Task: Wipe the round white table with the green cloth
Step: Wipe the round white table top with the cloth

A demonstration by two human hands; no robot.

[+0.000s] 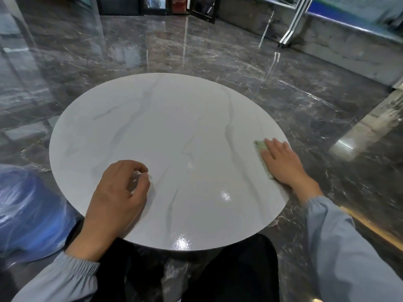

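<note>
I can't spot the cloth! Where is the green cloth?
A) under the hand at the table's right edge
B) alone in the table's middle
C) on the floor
A: the green cloth peeks out from under the flat right hand near the right edge of the round white table.

The person's bare left hand (121, 190) reaches forward at lower centre-left, back of the hand up. Its fingers are loosely curled under with the thumb close to the index fingertip, gripping nothing. The bare right hand (281, 162) stretches out farther to the right, palm down and flat, fingers straight and slightly spread, pointing away and to the left. Both forearms are covered to the wrist by loose grey-blue fabric sleeves (340, 247) with gathered elastic cuffs.
</note>
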